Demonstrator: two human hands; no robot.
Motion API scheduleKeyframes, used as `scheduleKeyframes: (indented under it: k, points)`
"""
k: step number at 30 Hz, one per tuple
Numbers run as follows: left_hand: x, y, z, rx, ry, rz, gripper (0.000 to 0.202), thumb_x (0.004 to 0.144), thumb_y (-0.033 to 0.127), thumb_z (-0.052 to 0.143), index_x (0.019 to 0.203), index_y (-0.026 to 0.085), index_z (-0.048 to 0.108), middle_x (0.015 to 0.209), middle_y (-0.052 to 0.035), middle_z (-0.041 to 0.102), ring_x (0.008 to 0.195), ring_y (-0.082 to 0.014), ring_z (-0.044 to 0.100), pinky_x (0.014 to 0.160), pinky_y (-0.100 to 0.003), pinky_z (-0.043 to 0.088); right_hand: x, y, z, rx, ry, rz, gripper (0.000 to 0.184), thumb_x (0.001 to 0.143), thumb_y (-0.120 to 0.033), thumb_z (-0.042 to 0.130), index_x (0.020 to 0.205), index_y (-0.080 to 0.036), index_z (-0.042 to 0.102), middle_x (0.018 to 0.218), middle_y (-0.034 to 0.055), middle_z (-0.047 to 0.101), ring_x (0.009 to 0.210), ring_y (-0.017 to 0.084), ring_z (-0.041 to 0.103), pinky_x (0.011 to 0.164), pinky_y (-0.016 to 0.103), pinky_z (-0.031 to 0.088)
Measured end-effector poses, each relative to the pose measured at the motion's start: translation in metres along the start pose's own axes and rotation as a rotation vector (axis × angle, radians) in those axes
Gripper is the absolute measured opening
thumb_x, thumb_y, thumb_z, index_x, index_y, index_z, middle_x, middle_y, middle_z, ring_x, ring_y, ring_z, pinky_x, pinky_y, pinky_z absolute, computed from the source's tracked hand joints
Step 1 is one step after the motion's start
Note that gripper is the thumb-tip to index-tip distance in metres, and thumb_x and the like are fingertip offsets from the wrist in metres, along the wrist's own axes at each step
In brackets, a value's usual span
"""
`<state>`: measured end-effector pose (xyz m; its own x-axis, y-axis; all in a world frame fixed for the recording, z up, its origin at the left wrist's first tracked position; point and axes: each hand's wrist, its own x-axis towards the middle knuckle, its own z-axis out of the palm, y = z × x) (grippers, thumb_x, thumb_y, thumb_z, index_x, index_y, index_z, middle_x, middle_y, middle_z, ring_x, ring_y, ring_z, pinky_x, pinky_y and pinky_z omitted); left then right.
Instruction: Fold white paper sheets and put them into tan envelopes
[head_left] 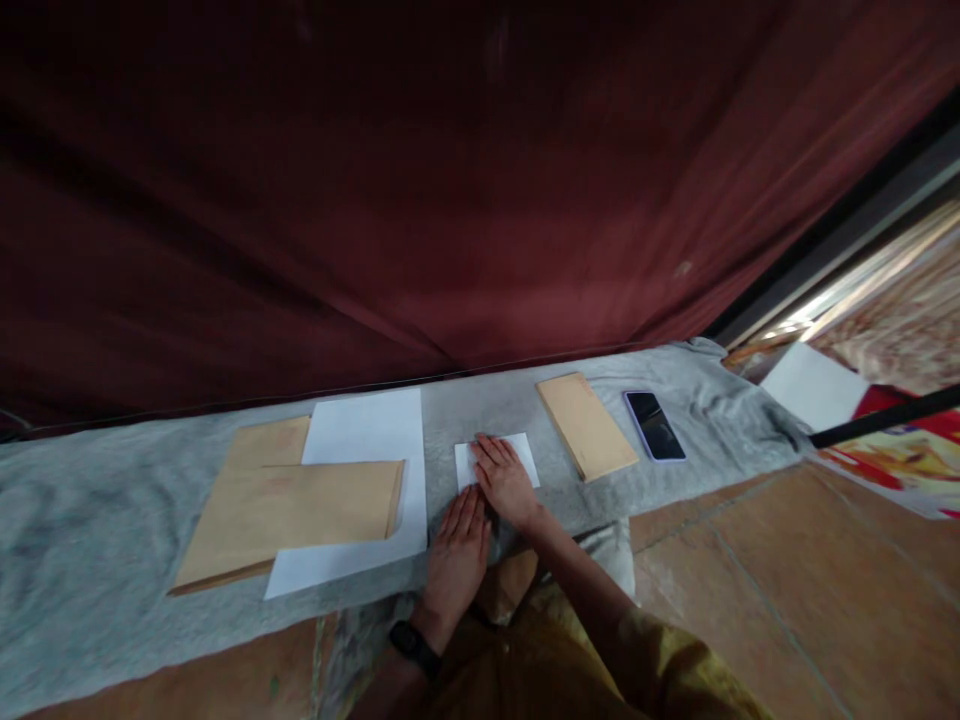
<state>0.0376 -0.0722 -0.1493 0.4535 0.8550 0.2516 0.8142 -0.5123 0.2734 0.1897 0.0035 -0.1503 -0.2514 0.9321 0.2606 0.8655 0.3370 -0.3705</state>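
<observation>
A small folded white paper lies on the grey cloth in front of me. My right hand lies flat on it, fingers stretched out and pressed down. My left hand rests flat on the cloth just below and left of the paper, fingers extended, with a black watch on the wrist. Neither hand grips anything.
Left of my hands are two brown envelopes overlapping a white sheet. A smaller brown envelope and a black phone lie to the right. A dark red curtain hangs behind. More white paper lies far right on the tiled floor.
</observation>
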Motion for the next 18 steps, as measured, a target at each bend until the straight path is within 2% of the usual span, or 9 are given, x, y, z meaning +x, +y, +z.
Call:
scheduleKeyframes:
  k: [3, 7, 11, 18]
  points:
    - [0.008, -0.001, 0.002, 0.03, 0.034, -0.062, 0.048, 0.099, 0.023, 0.037, 0.143, 0.014, 0.053, 0.149, -0.0159, 0.054, 0.142, -0.0268, 0.047, 0.116, -0.047, 0.043, -0.008, 0.003, 0.0, -0.039, 0.011, 0.015, 0.046, 0.104, -0.031, 0.043, 0.148, -0.019, 0.049, 0.156, 0.0109, 0.045, 0.146, 0.024, 0.039, 0.122, 0.048, 0.031]
    - [0.031, -0.003, 0.006, 0.055, 0.028, -0.121, 0.052, 0.097, 0.023, 0.038, 0.145, 0.006, 0.049, 0.152, -0.0215, 0.049, 0.146, -0.0313, 0.039, 0.118, -0.052, 0.039, -0.024, 0.01, -0.006, -0.078, 0.034, 0.079, 0.049, 0.104, -0.037, 0.046, 0.149, -0.019, 0.048, 0.158, 0.0122, 0.042, 0.148, 0.027, 0.037, 0.121, 0.05, 0.03]
    - [0.051, -0.007, 0.01, 0.054, 0.041, -0.171, 0.058, 0.096, 0.028, 0.04, 0.148, 0.001, 0.043, 0.155, -0.0252, 0.042, 0.149, -0.0339, 0.034, 0.119, -0.054, 0.035, -0.036, 0.021, -0.01, -0.113, 0.062, 0.135, 0.051, 0.103, -0.036, 0.046, 0.151, -0.019, 0.045, 0.16, 0.0134, 0.039, 0.149, 0.029, 0.035, 0.12, 0.051, 0.031]
    - [0.054, -0.009, 0.016, 0.065, 0.062, -0.2, 0.064, 0.098, 0.036, 0.039, 0.151, -0.001, 0.036, 0.16, -0.0244, 0.034, 0.151, -0.0325, 0.029, 0.123, -0.05, 0.029, -0.05, 0.034, -0.013, -0.167, 0.101, 0.131, 0.055, 0.104, -0.035, 0.041, 0.154, -0.012, 0.039, 0.159, 0.0171, 0.039, 0.147, 0.03, 0.037, 0.12, 0.052, 0.031]
